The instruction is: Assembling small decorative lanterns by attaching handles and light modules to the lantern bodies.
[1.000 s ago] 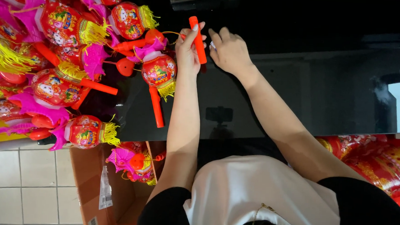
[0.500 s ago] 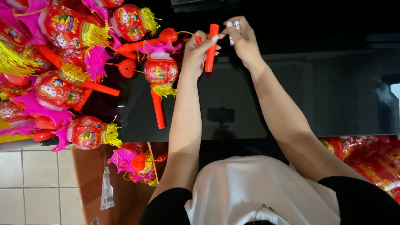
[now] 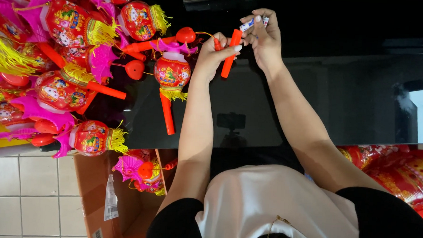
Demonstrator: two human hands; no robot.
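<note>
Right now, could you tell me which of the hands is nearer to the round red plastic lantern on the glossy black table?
Left. The left hand, gripping a red plastic stick, is just right of the lantern; the right hand is farther right.

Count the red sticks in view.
5: one stick in the left hand, one below the lone lantern, three in the lantern pile; others may be hidden there. The right hand holds a small white tube.

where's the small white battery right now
In the head view, the small white cylindrical battery is top centre, pinched in the right hand, just right of the orange plastic handle stick held by the left hand.
</note>
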